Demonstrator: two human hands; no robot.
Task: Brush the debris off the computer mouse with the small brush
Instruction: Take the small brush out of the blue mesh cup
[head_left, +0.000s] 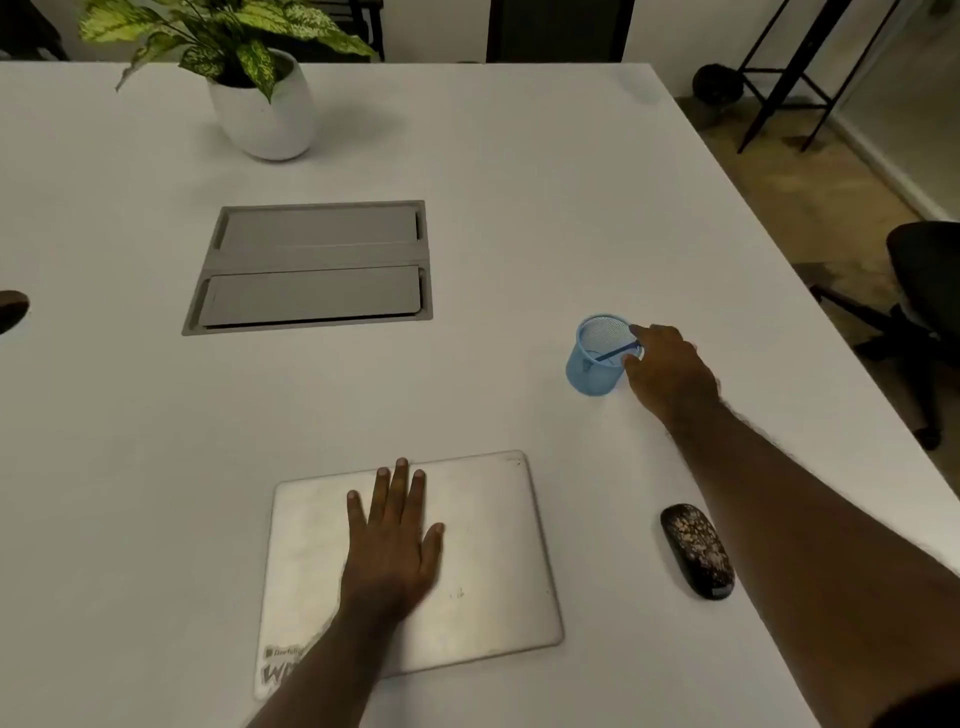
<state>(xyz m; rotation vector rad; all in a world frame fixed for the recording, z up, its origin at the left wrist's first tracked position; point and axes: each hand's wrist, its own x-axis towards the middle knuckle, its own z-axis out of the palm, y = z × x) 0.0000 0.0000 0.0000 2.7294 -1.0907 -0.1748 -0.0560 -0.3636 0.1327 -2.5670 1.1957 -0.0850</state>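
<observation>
A black computer mouse (697, 550) speckled with pale debris lies on the white table, right of a closed silver laptop (483, 561). A small blue brush (615, 352) leans inside a light-blue mesh cup (592, 371) further back. My right hand (667, 371) reaches to the cup's right rim, and its thumb and fingertips pinch the top of the brush handle. My left hand (395, 540) rests flat on the laptop lid, fingers straight and spread.
A grey cable hatch (311, 265) is set into the white table (519, 208) at centre. A potted plant (265, 104) stands at the back left. The table's right edge runs diagonally; beyond it are a black office chair (919, 291) and floor.
</observation>
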